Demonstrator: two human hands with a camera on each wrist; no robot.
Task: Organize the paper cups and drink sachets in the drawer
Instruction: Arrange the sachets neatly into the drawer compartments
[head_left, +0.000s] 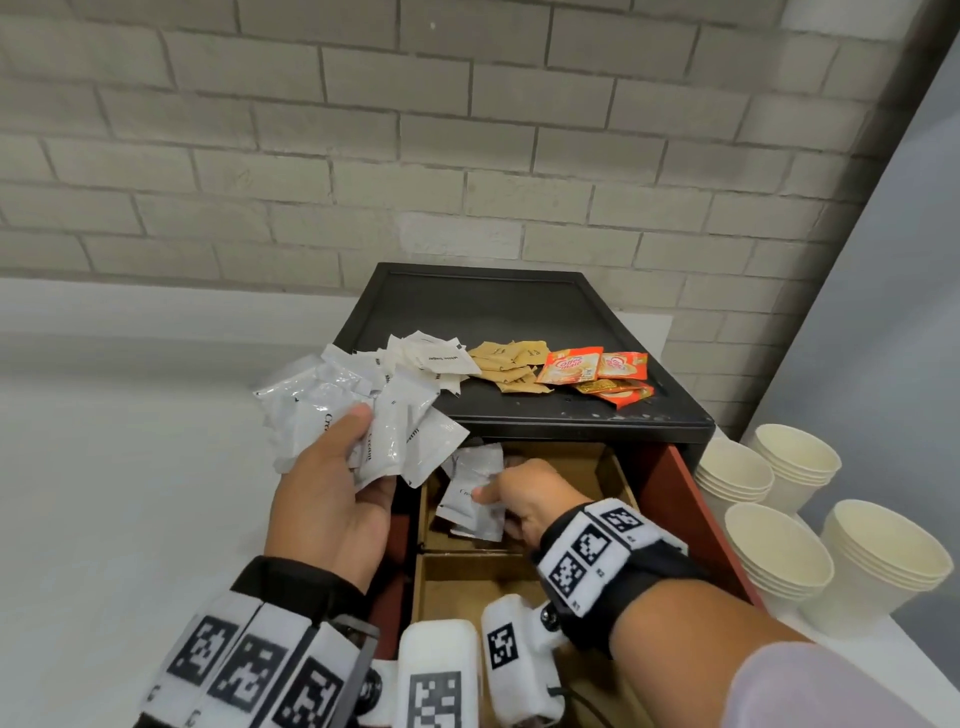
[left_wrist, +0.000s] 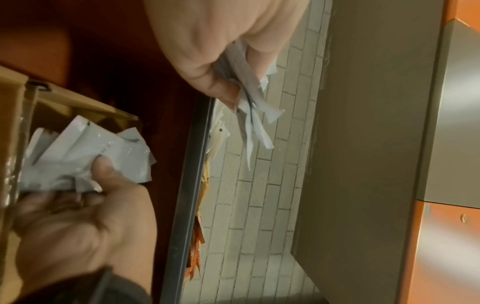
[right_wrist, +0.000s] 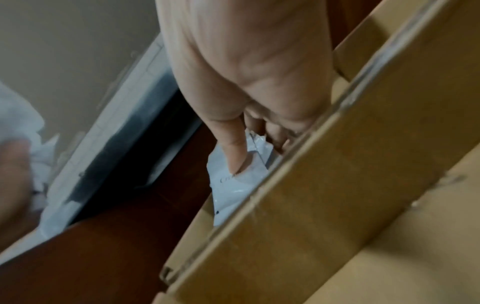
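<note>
My left hand (head_left: 332, 483) grips a fanned bundle of white creamer sachets (head_left: 358, 415) just left of the open drawer (head_left: 670, 499); the same bundle of sachets (left_wrist: 249, 115) shows in the left wrist view. My right hand (head_left: 519, 499) reaches into the drawer's rear cardboard compartment (head_left: 613, 473) and pinches a few white sachets (head_left: 472, 499) there, thumb on top (right_wrist: 236, 156). White sugar sachets (head_left: 431, 358), brown sachets (head_left: 509, 364) and orange Coffee-mate sachets (head_left: 597, 369) lie on the black cabinet top (head_left: 483, 306). Stacks of paper cups (head_left: 779, 551) stand to the right.
A cardboard divider (head_left: 467, 553) splits the drawer into front and rear compartments; the front one (head_left: 457, 592) shows bare cardboard. A brick wall (head_left: 415, 156) stands behind the cabinet. A white counter (head_left: 130, 415) spreads to the left.
</note>
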